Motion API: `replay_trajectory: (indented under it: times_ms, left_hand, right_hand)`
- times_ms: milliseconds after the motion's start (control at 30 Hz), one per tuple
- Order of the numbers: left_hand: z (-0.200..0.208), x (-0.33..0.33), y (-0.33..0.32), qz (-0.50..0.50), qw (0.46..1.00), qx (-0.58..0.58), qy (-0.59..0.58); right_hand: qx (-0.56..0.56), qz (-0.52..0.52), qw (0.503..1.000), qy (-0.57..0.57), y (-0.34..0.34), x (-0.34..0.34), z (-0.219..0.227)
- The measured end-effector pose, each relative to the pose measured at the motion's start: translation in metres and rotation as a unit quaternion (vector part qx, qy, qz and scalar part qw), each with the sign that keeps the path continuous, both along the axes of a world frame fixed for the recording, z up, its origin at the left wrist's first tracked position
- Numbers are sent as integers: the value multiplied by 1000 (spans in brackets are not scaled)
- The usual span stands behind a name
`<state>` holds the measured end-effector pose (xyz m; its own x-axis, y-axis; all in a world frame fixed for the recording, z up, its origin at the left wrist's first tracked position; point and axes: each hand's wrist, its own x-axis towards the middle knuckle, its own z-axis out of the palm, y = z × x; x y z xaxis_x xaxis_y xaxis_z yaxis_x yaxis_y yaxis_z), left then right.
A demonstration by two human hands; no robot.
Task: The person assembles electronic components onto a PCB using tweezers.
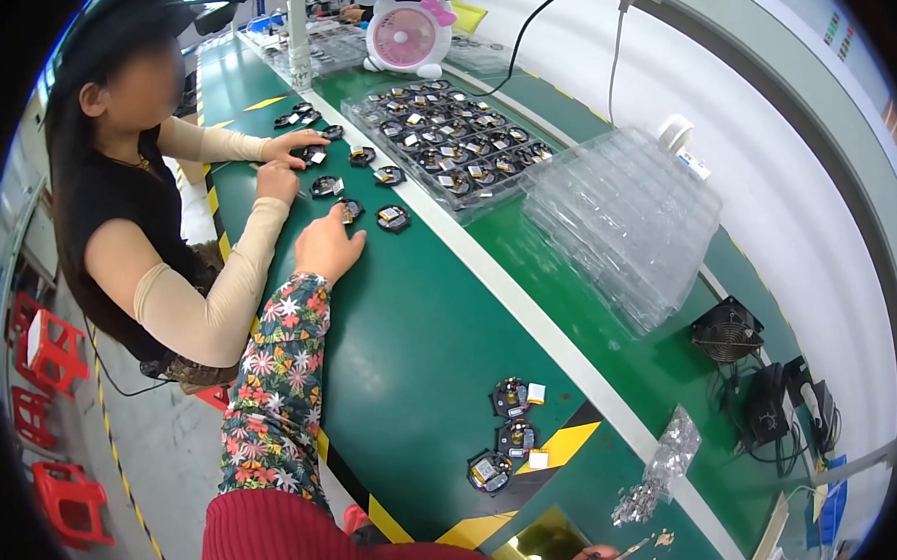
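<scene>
My left hand, in a floral sleeve, stretches across the green bench. Its thumb and index finger close on the edge of a round black circuit module. Close by lie more such modules, among them one to the right. At the bottom edge my right hand shows only in part, its fingers closed on thin metal tweezers. Near it sit a gold-coloured shiny plate and a heap of small silvery pieces by a clear bag. Several modules with white blocks rest above the plate.
A co-worker's hands work over modules at the left edge. Beyond a white rail stand a filled clear tray, stacked clear trays, a pink-and-white fan, a black fan and cabled black boxes.
</scene>
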<state>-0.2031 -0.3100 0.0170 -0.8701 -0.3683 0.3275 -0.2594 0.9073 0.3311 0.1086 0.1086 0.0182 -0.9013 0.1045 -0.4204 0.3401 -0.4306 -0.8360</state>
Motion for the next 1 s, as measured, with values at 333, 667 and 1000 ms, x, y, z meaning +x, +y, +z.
replay_trajectory:
  times_ms: [333,667,1000]
  left_hand:
    - [0,5,6,29,998,42,31]
    - [20,108,170,-537,783,228,215]
    - [10,207,266,-678,545,463,-169]
  right_hand:
    - [-10,10,1000,-1,2,4,-2]
    - [3,0,1000,0,-7,-2,7]
    - [65,-64,992,91,-5,0,-7]
